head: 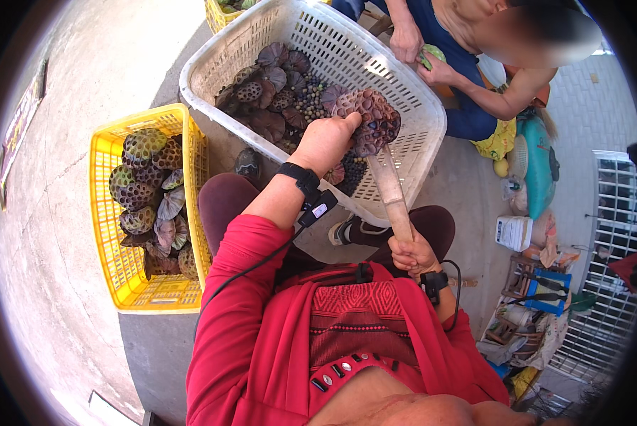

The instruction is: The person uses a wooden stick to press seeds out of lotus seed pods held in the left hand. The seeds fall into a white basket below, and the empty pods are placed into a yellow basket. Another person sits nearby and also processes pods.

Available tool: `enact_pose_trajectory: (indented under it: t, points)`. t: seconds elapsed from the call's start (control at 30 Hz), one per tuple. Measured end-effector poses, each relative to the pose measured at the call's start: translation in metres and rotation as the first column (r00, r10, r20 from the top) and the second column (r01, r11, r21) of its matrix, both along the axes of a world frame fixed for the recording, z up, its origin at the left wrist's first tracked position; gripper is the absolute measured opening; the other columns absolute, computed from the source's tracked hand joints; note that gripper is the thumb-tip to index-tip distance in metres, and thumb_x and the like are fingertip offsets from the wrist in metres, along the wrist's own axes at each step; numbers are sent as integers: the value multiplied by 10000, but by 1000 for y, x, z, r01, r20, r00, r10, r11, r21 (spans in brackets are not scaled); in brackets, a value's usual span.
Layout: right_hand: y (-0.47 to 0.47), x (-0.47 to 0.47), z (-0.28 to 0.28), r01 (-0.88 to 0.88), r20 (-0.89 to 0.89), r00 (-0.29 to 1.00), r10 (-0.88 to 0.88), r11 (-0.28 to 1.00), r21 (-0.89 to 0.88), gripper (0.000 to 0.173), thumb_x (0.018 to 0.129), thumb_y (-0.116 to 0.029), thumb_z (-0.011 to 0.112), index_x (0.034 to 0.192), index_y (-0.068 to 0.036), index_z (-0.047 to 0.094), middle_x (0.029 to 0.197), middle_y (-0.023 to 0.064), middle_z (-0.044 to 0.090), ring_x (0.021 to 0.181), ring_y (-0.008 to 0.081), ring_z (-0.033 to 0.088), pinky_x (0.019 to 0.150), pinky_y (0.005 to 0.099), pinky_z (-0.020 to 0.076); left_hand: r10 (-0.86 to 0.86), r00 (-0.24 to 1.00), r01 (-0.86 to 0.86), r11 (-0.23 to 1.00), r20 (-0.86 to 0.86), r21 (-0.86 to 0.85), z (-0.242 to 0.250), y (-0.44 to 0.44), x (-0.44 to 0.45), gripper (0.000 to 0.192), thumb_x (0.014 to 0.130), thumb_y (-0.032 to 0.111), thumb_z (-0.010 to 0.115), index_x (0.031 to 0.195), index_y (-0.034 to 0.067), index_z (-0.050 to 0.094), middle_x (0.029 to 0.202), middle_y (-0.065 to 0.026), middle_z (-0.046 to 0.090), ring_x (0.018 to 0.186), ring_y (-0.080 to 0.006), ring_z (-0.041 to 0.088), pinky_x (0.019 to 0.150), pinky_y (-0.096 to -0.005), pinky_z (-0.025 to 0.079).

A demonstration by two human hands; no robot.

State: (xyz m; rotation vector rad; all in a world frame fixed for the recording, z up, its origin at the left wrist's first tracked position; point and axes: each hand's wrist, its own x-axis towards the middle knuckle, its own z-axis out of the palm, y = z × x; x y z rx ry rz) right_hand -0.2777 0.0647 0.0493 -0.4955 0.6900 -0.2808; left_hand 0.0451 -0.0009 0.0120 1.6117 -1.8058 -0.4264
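A dried brown lotus seed pod (369,120) is in my left hand (326,139), held over a white plastic basket (430,133). Dark seeds show in some of its holes. My right hand (415,253) is closed around the lower end of a flat wooden or bamboo stick (394,199). The stick's upper end meets the pod's lower edge; whether it touches is hard to tell. Below, the basket holds several dark lotus pods (265,125), loose greenish seeds (314,96) and a heap of dark seeds (353,173).
On my left stands a yellow plastic crate (193,160) with several lotus pods (148,197). Across the basket sits a person (457,64) whose hands hold a green pod (431,56). A teal sack (534,165), a white tub (514,232) and a metal grille (595,298) are on the right.
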Motion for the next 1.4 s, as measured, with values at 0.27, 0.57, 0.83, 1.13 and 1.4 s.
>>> enact_pose_trajectory:
  t: [0.27,0.57,0.83,1.13,1.4]
  points:
    - [1,-3,-4,-11,-4,1000,11,999,-45,618,911,-50,566,1438,-227,296,676,15,397,397,41,331,377,192,301,-14,1000,13,999,-21,-36,-6,-1,-3,265,751,99,686,937,58,502,765,-159,635,758,-355,649,656,-443,515]
    - [-4,-6,-16,54,130,990,-52,999,-10,614,918,-76,588,1443,-213,302,683,11,400,404,47,337,381,194,297,-81,974,66,995,-213,-76,4,-2,6,376,775,109,674,1135,92,570,822,-155,667,767,-349,662,679,-408,532]
    - [-4,-3,-10,31,77,997,-25,997,-69,612,918,-42,573,1441,-210,303,680,13,406,406,46,339,379,195,294,-101,916,24,980,-389,-198,12,1,8,378,787,117,679,1155,64,615,739,-123,636,629,-248,626,607,-326,504]
    - [-3,14,11,7,-167,985,-31,990,-143,686,892,-7,558,1476,-198,253,682,16,443,403,48,336,379,197,303,28,731,177,957,-681,229,11,-7,1,391,833,142,745,1111,-51,550,669,-35,555,589,-107,515,546,-284,442]
    - [-4,17,13,-28,-180,984,-6,982,-185,708,885,-18,570,1486,-189,236,677,7,441,414,46,346,391,196,316,49,672,189,953,-739,235,7,-10,1,317,829,100,755,986,-5,501,656,-9,547,585,-68,489,508,-249,406]
